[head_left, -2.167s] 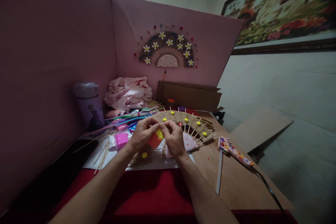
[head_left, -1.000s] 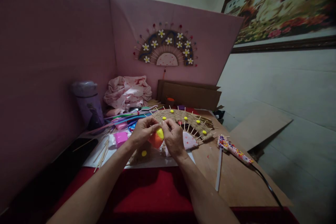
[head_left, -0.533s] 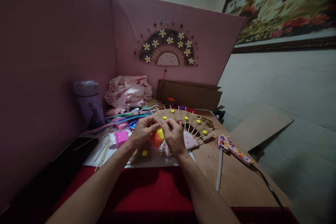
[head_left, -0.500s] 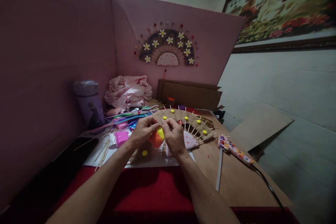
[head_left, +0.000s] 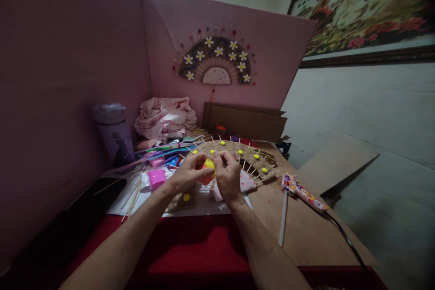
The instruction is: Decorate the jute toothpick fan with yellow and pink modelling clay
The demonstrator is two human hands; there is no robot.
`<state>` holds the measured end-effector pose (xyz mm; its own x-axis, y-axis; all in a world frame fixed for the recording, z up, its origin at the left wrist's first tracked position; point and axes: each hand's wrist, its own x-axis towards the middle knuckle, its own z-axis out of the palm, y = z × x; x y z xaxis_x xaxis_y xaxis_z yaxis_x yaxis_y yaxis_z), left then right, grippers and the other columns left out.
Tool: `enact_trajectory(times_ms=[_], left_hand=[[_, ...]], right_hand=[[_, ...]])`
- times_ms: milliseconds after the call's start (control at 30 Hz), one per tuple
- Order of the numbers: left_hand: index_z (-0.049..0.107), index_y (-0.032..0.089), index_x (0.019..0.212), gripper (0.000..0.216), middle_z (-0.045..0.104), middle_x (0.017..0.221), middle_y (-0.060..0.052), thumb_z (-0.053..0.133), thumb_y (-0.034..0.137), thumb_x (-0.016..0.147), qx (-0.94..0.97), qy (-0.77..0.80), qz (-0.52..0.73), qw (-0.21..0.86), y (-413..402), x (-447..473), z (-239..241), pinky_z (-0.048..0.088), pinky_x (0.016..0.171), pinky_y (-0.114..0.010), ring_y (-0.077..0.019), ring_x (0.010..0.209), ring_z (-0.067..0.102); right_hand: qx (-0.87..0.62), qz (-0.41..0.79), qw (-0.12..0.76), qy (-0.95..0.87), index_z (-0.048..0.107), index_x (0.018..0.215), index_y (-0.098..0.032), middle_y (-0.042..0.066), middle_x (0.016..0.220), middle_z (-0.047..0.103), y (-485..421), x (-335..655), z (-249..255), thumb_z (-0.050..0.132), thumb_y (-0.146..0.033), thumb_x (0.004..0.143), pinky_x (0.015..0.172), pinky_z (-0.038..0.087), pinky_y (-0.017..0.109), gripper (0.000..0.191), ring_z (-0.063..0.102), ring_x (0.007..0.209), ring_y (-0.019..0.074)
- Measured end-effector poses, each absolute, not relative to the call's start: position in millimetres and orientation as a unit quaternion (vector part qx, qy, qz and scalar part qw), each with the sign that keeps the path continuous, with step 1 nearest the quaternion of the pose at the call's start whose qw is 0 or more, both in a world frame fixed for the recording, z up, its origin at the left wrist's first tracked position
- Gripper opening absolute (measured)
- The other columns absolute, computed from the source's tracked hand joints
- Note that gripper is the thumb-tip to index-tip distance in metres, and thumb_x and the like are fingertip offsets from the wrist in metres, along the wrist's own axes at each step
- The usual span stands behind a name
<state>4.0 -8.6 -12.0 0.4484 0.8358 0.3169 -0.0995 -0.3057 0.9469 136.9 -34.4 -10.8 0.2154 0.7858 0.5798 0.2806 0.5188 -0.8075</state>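
My left hand (head_left: 188, 172) is closed around a soft lump of yellow modelling clay (head_left: 210, 163) with an orange wrapper (head_left: 206, 178) below it. Thumb and fingers of my right hand (head_left: 228, 174) are pinched together against the right side of the clay; their tips are partly hidden. Beneath and behind both hands lies a fan-shaped piece wound with twine (head_left: 233, 147). It carries several yellow dots (head_left: 256, 157), thin sticks that poke out past its edge, and a half-round centre in pink dotted cloth (head_left: 247, 182).
A glue gun with a flowered cover (head_left: 304, 194) lies right, its cord trailing forward. Left are loose sticks (head_left: 132, 201), a pink clay packet (head_left: 157, 179) and a purple bottle (head_left: 113, 136). Crumpled cloth (head_left: 165, 118) and cardboard (head_left: 246, 122) stand behind. A finished-looking fan (head_left: 217, 52) hangs above.
My hands have shifted slightly on the clay. The right hand has moved a little to the right, and the left fingers now curl round the lump, covering more of the orange wrapper.
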Motion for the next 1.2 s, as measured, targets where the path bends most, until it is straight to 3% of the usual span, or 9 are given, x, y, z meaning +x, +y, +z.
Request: enact_trajectory(times_ms=[300,467,700,967,1200], left_hand=[[0.066,0.015,0.079,0.032,0.059,0.072,-0.001,0.075,0.043,0.070,0.683,0.285,0.480,0.472,-10.2,3.2,-6.9,0.041,0.059,-0.022,-0.0125,0.067,0.051],[0.055,0.015,0.061,0.043,0.045,0.059,0.002,0.068,0.054,0.076,0.693,0.319,0.501,0.409,-10.1,3.9,-6.8,0.030,0.050,-0.021,-0.0095,0.057,0.038],[0.049,0.017,0.055,0.060,0.037,0.052,0.003,0.061,0.074,0.071,0.653,0.346,0.531,0.415,-9.5,5.6,-7.2,0.024,0.044,-0.022,-0.0075,0.049,0.032],[0.049,0.017,0.056,0.059,0.039,0.053,0.003,0.063,0.072,0.070,0.641,0.352,0.551,0.402,-8.6,5.9,-9.9,0.024,0.041,-0.021,-0.0069,0.048,0.032],[0.046,0.018,0.055,0.062,0.038,0.050,0.004,0.063,0.077,0.066,0.629,0.358,0.556,0.410,-8.7,5.4,-10.8,0.025,0.040,-0.021,-0.0067,0.044,0.032]], right_hand=[[-0.436,0.215,0.630,-0.606,0.050,0.068,-0.020,-0.003,0.062,0.047,-34.6,136.4,-10.2,0.050,-0.042,0.090,0.058,0.035,0.025,0.031,0.042,0.060,0.0121],[-0.426,0.222,0.621,-0.620,0.050,0.067,-0.021,-0.003,0.062,0.047,-34.3,134.8,-12.4,0.050,-0.042,0.091,0.057,0.034,0.025,0.031,0.041,0.060,0.0120],[-0.420,0.225,0.594,-0.648,0.047,0.065,-0.021,-0.004,0.059,0.044,-38.1,133.1,-10.3,0.050,-0.042,0.091,0.054,0.032,0.024,0.034,0.039,0.056,0.0112],[-0.424,0.240,0.598,-0.636,0.044,0.063,-0.022,-0.004,0.059,0.043,-37.9,131.0,-10.4,0.048,-0.043,0.090,0.053,0.030,0.025,0.035,0.038,0.056,0.0112],[-0.370,0.430,0.601,-0.563,0.047,0.058,-0.021,-0.006,0.049,0.038,-34.3,133.4,-7.4,0.056,-0.043,0.079,0.041,0.026,0.023,0.032,0.033,0.045,0.0085]])
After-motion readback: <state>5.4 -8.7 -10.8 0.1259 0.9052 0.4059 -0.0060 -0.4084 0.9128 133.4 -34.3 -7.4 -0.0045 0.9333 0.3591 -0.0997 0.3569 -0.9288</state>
